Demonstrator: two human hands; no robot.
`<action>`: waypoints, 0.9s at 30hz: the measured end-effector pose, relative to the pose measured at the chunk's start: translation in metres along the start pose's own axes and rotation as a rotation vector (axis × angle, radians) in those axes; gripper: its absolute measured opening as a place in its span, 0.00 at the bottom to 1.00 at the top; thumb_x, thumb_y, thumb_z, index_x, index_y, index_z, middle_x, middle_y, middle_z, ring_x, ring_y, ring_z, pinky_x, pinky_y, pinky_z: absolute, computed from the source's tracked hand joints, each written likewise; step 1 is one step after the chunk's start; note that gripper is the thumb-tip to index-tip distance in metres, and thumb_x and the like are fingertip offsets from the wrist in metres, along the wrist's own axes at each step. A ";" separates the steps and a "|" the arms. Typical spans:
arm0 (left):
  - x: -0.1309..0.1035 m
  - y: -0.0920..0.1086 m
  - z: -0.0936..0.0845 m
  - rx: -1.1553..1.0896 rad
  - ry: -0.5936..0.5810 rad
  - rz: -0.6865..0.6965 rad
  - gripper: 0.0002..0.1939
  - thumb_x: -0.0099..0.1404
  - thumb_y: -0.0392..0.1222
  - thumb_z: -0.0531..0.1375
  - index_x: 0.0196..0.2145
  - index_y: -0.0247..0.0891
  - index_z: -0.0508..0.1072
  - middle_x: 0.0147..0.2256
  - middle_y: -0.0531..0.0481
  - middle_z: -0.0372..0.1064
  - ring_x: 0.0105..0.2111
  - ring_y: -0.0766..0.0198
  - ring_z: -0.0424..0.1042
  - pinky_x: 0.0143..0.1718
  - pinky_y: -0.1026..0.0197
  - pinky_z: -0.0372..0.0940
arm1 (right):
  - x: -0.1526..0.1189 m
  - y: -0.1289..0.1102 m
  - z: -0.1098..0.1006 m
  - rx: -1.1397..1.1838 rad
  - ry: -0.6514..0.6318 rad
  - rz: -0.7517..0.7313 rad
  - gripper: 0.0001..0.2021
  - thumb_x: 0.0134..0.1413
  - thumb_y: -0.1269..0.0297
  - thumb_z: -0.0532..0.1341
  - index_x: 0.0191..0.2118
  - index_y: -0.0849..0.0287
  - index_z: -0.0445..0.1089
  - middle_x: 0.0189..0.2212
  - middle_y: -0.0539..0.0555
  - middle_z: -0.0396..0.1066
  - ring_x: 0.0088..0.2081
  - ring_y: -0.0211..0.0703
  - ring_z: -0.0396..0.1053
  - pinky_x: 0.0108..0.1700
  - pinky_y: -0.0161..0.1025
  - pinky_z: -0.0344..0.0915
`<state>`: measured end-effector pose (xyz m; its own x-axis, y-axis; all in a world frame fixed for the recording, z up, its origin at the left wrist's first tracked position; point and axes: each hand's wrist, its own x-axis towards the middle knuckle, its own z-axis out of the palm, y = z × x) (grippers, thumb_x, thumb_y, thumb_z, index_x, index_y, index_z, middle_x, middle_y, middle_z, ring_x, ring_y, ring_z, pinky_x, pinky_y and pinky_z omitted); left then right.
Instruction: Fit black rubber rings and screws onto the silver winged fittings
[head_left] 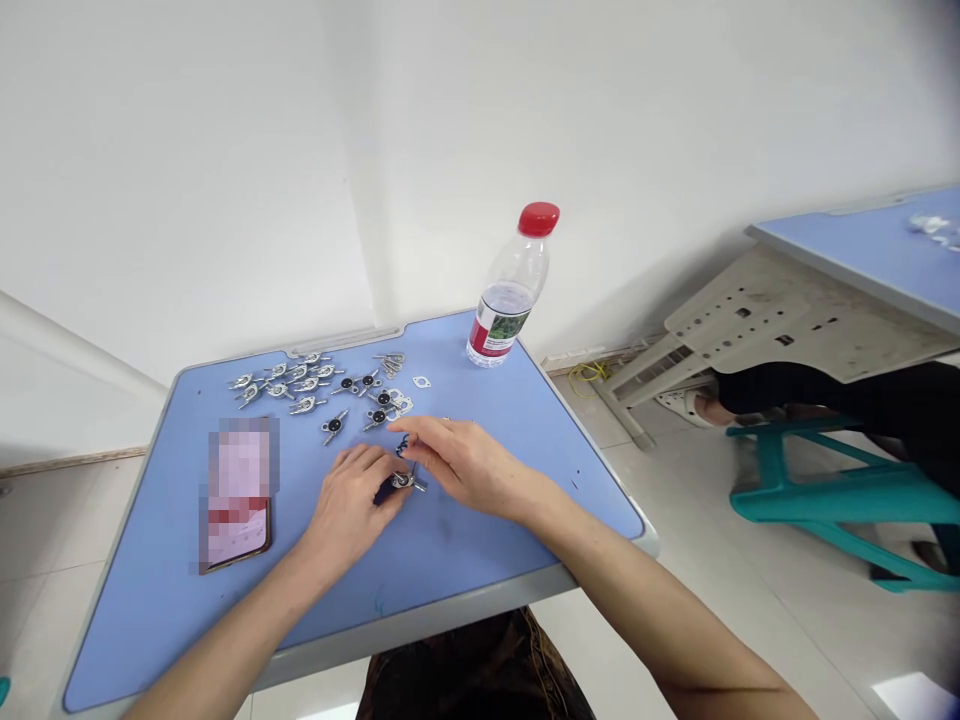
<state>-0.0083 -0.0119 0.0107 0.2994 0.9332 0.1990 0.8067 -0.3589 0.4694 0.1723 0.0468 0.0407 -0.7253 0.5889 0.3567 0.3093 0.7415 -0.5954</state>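
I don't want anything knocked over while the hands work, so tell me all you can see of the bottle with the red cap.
The bottle is clear, apparently plastic, with its red cap on and a white, red and green label; the small print is unreadable. Clear liquid fills it to about the label's top. It stands on its base near the back right corner of the blue table, leaning rightward in the picture. Neither the left hand nor the right hand touches it.

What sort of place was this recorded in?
Perhaps a classroom used as a workroom: a blue-topped desk, a second desk much like it to the right, and many small metal parts laid out.
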 end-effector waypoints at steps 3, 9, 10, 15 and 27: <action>0.000 0.000 0.000 -0.008 0.000 -0.001 0.03 0.62 0.37 0.59 0.35 0.41 0.70 0.34 0.52 0.72 0.37 0.58 0.70 0.41 0.52 0.62 | 0.001 0.001 0.004 0.042 0.050 0.057 0.13 0.63 0.72 0.50 0.52 0.61 0.60 0.40 0.57 0.72 0.36 0.39 0.71 0.38 0.36 0.66; -0.002 -0.001 0.002 -0.014 -0.003 -0.001 0.03 0.62 0.38 0.60 0.35 0.41 0.70 0.34 0.52 0.72 0.36 0.58 0.70 0.41 0.52 0.62 | 0.000 0.003 0.000 0.082 0.087 0.106 0.12 0.64 0.69 0.49 0.51 0.59 0.59 0.33 0.52 0.71 0.30 0.36 0.68 0.34 0.34 0.64; -0.002 -0.001 0.002 -0.017 -0.004 0.000 0.03 0.62 0.39 0.60 0.35 0.41 0.70 0.34 0.52 0.72 0.36 0.58 0.70 0.41 0.52 0.62 | 0.000 0.003 -0.002 0.081 0.098 0.110 0.11 0.64 0.69 0.49 0.50 0.59 0.60 0.32 0.52 0.71 0.30 0.36 0.68 0.34 0.33 0.64; -0.001 0.001 0.000 -0.029 -0.005 0.000 0.02 0.62 0.38 0.59 0.35 0.41 0.70 0.34 0.52 0.72 0.36 0.59 0.70 0.41 0.53 0.62 | -0.001 0.002 -0.011 0.065 0.050 0.126 0.06 0.63 0.70 0.49 0.43 0.59 0.61 0.33 0.53 0.71 0.29 0.35 0.67 0.32 0.32 0.61; -0.002 0.001 0.003 -0.045 -0.007 -0.010 0.02 0.61 0.36 0.59 0.33 0.41 0.69 0.33 0.53 0.71 0.35 0.60 0.69 0.40 0.54 0.61 | -0.004 0.002 -0.009 -0.169 -0.242 0.099 0.07 0.59 0.75 0.51 0.39 0.59 0.63 0.27 0.50 0.70 0.26 0.36 0.64 0.29 0.33 0.51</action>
<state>-0.0062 -0.0142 0.0086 0.2952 0.9366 0.1887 0.7860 -0.3504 0.5093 0.1820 0.0490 0.0444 -0.8056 0.5824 0.1089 0.4692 0.7393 -0.4830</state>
